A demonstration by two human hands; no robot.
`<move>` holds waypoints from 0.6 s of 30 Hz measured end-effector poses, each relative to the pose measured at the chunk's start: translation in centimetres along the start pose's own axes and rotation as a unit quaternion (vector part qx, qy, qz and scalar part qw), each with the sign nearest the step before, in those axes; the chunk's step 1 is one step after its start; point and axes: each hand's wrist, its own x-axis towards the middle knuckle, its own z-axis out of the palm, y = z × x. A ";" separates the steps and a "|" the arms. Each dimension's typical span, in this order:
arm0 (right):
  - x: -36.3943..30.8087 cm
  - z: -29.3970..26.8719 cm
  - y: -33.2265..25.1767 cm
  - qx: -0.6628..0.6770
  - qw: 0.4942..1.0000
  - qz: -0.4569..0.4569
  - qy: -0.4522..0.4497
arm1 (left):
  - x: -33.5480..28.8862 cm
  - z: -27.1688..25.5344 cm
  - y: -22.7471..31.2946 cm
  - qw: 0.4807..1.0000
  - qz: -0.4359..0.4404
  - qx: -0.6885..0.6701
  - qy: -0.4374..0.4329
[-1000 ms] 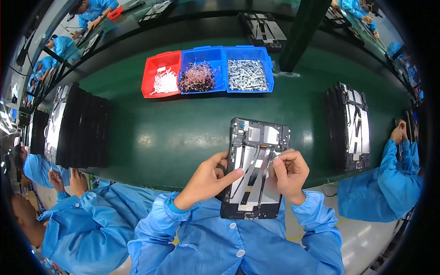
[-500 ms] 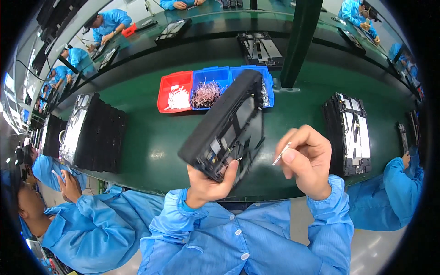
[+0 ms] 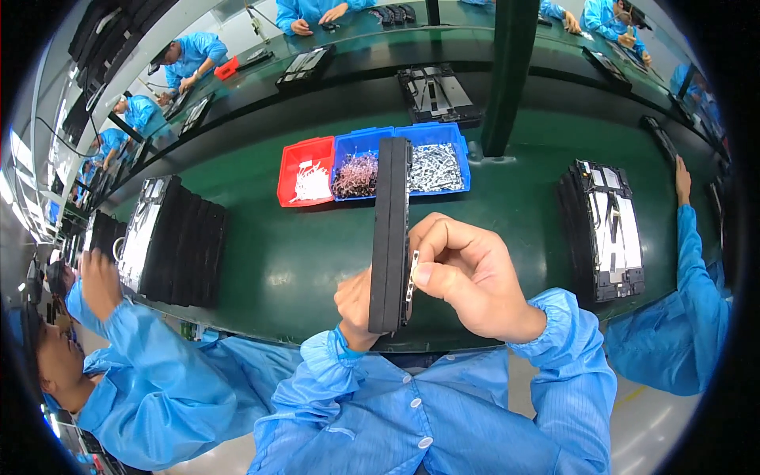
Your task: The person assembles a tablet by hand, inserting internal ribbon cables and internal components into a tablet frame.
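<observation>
A thick black electronic unit (image 3: 389, 229) stands on edge in front of me, its narrow side turned to the camera. My left hand (image 3: 354, 305) grips its lower left side, fingers partly hidden behind it. Thumb and finger of my right hand (image 3: 471, 277) pinch a small whitish metal strip (image 3: 412, 275) with holes along it. The strip lies close along the unit's right face; whether it touches cannot be made out. Behind the unit are a red bin (image 3: 283, 176) of white pieces, a blue bin (image 3: 342, 144) of pinkish wires and another blue bin (image 3: 465, 162) of similar strips.
Stacks of black units stand left (image 3: 186, 245) and right (image 3: 606, 229) on the green table (image 3: 277, 261). Another unit (image 3: 439, 93) lies by a dark green post (image 3: 511, 71). A co-worker (image 3: 166, 388) sits close at my left; another's hand (image 3: 682, 182) reaches in at right.
The unit has turned from a tilt to upright, hiding its inner face. My right hand has brought the strip leftward against or near it. The left co-worker's hand has risen; the right one's arm has stretched forward.
</observation>
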 end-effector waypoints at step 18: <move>-0.1 -0.4 -0.3 -0.009 1.000 -0.008 -0.015 | 0.1 -0.7 1.1 0.997 0.008 0.058 -0.044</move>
